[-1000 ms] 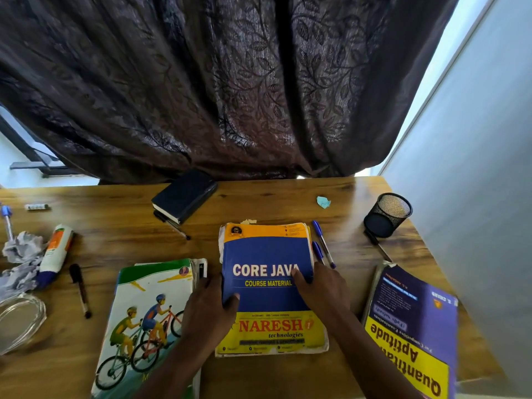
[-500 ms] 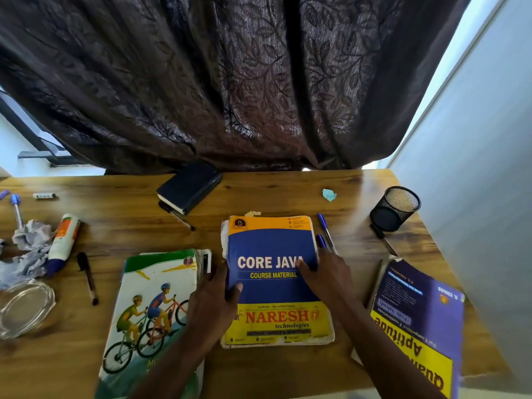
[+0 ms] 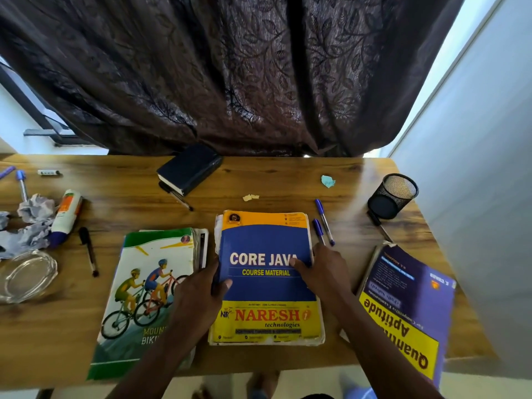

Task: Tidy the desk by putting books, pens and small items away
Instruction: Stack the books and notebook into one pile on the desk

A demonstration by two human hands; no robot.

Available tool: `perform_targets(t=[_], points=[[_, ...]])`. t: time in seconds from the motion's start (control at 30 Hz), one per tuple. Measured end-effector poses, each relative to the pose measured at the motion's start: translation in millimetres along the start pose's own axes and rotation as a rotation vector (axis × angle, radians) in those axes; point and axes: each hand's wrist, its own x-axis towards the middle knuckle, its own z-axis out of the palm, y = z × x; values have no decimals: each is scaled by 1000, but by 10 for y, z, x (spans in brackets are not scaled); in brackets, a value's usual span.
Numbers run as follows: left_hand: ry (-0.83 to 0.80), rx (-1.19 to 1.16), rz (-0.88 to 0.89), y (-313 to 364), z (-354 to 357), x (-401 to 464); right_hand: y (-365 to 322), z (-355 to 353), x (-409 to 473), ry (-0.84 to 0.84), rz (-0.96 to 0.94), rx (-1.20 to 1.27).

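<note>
The person is leaning over the counter (image 3: pixel 288 180) with both hands on the Core Java book (image 3: pixel 266 254), which is lying flat near the front middle of the counter, between the cycling book (image 3: pixel 144 272) on its left and the aptitude book (image 3: pixel 408 306) overhanging the right front edge. The left hand (image 3: pixel 198 289) is curling over the book's left edge, thumb on the cover, and the right hand (image 3: pixel 322 269) is clasping the right edge, thumb pressing beside the title. This is looking like the start of a lift or a squaring-up. To do it well, I'd say the fingers should be getting fully under both long edges first, since the covers and page corners are looking worn and loose and could be bending or shedding if dragged. Two blue pens (image 3: pixel 324 223) are lying just beside the book's upper right corner, near the right hand, so lifting straight up would be avoiding sweeping them off. The mesh pen holder (image 3: pixel 395 194) is lying tipped on its side at the far right, waiting for those pens.
</note>
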Motion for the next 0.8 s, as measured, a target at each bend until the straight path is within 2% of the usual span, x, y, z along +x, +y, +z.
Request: perform_targets(t=[0.43,0.57,0.63,0.8], points=[[-39,-3,35,-43,-53,-136,-192,-98,-423,9,34,2],[98,138,75,99,-98,-185,-114,-247,-685,146,47,30],[147,133,149,244,-112,-197,6,-333,-822,237,88,66],[73,-32,330,642,-11,-350,428,-466,-976,362,197,55]])
